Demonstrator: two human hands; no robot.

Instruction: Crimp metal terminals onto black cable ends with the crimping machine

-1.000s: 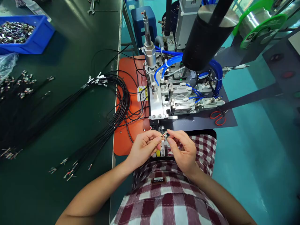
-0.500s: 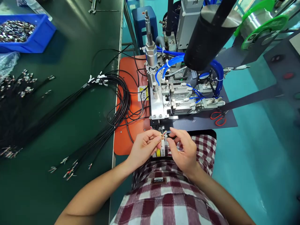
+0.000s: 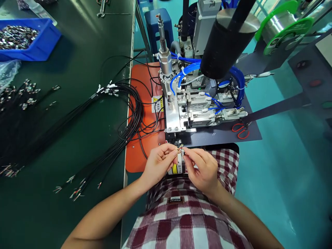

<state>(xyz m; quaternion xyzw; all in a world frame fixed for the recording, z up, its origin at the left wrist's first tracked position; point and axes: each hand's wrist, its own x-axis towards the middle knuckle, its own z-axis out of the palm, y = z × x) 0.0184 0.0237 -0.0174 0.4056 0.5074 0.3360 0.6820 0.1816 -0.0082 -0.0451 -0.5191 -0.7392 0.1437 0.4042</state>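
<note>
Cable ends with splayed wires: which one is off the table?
The cable end pinched in the left hand; the other splayed ends in view lie on the green table.

Machine: brightly lit from above, glints on bare metal, sharp
Table: dark, left of the machine; dull sheen toward its far end
Bin: soft shadow on the side nearer the machine
Floor: bright, pale reflections right of the machine
Wires: before the machine, too small for crisp detail
Panel: far right of the machine, dim, blurred, stretched
</note>
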